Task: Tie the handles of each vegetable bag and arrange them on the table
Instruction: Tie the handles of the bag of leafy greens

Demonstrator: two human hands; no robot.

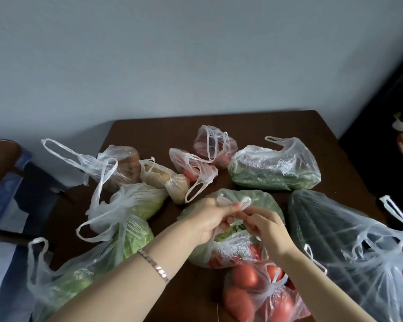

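Clear vegetable bags [274,168] on table [261,125]

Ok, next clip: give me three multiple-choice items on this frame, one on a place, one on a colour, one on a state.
1. The tomato bag lies: A) at the far edge B) nearer the person than the greens bag C) on the chair.
2. The table is: A) white B) green C) dark brown.
3. The greens bag's handles are: A) pinched by left hand and right hand B) lying loose C) cut off.
Answers: B, the tomatoes sit at the near edge; C, the bare wood shows brown; A, both hands' fingers close on the handles.
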